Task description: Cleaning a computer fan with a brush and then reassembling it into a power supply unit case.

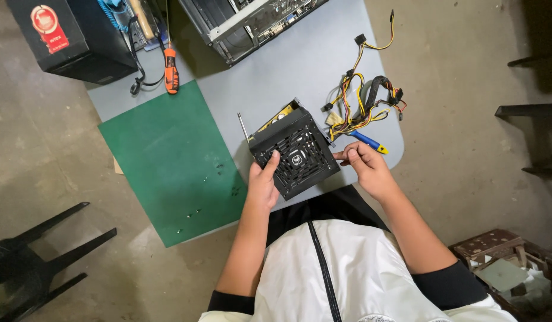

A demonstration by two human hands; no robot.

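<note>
A black power supply box with a fan grille on top is tilted up on the grey table. My left hand grips its near left edge, thumb on the grille. My right hand touches the box's right corner and holds a blue-and-yellow screwdriver that points away to the right. A bundle of yellow, red and black cables trails from the box's far right side.
A green mat with several small screws lies left of the box. An orange-handled screwdriver, a black computer case and an open metal chassis sit at the far edge. A black chair stands lower left.
</note>
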